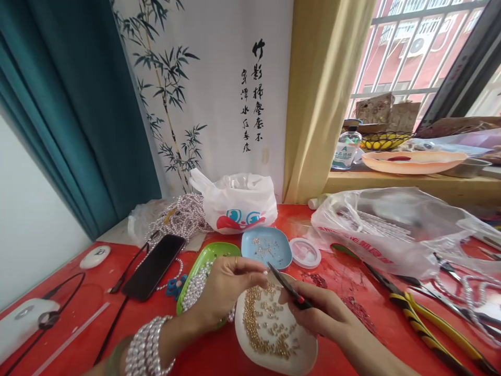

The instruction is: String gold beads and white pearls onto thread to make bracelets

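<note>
My left hand (pixel 230 287) is closed in a pinch above the white plate, with a tiny pale item at its fingertips, too small to name. My right hand (pixel 319 308) grips a dark, slim pointed tool (pixel 285 283) with a black-and-red handle; its tip comes close to the left fingertips. Whether the tip touches the tiny item I cannot tell. Below both hands lies the white plate (pixel 250 355), holding many small gold beads (pixel 253 324). Partly behind my left hand, a green tray (pixel 213 250) holds silvery pearl beads (pixel 195 287). Pearl bracelets (pixel 146 347) circle my left wrist.
A blue dish (pixel 250 243) with small pieces and a round lidded case (pixel 305 253) stand behind the plate. To the left lie a phone (pixel 154 266) and bead strands (pixel 182 216). Yellow-black pliers (pixel 422 324), red beads (pixel 358 313) and a plastic bag (pixel 352 237) are at right.
</note>
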`<state>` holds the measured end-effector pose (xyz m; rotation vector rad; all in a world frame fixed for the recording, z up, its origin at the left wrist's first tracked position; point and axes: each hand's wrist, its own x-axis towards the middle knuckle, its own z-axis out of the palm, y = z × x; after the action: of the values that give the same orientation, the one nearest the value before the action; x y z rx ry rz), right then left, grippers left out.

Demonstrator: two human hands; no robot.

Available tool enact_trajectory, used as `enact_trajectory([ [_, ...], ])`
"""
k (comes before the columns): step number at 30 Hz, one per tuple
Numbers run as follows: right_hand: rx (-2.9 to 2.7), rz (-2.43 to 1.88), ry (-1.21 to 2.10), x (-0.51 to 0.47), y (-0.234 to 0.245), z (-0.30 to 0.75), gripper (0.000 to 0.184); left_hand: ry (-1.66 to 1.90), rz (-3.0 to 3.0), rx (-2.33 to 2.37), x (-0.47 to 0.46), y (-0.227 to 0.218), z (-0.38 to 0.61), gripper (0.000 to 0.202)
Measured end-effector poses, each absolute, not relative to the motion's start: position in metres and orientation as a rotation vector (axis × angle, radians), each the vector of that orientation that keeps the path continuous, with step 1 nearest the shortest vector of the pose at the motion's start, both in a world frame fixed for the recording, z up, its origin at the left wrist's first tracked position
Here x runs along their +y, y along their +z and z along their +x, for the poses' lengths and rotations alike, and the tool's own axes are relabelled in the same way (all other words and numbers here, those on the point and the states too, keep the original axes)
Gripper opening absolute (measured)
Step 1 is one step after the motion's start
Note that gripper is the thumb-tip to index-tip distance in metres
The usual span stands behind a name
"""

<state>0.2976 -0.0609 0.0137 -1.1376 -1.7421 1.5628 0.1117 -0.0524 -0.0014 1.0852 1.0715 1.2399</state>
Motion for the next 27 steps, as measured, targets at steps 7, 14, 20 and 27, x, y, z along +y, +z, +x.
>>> enact_trajectory([
  [7, -1.767, -1.045, 1.603, -0.0565, 0.0081, 0.298, 0.022, 1.235, 1.107, 1.12, -0.0507, -0.0017, 0.1124, 0.009],
  [14, -1.909, -1.004, 1.38, -0.059, 0.0097, 0.2956, 0.044, 1.225, 1.143, 1.142, -0.0511, -0.0037, 0.1116, 0.008],
  [20, -1.958, -1.018, 1.178, -0.0619, 0.0095, 0.2946, 0.045, 1.214, 1.153, 1.143, -0.0503, -0.0053, 0.1119, 0.008],
  [27, -2.07, -0.997, 1.035, -0.0593, 0.0066, 0.294, 0.042, 1.248, 1.141, 1.139, -0.0526, -0.0073, 0.1127, 0.007],
])
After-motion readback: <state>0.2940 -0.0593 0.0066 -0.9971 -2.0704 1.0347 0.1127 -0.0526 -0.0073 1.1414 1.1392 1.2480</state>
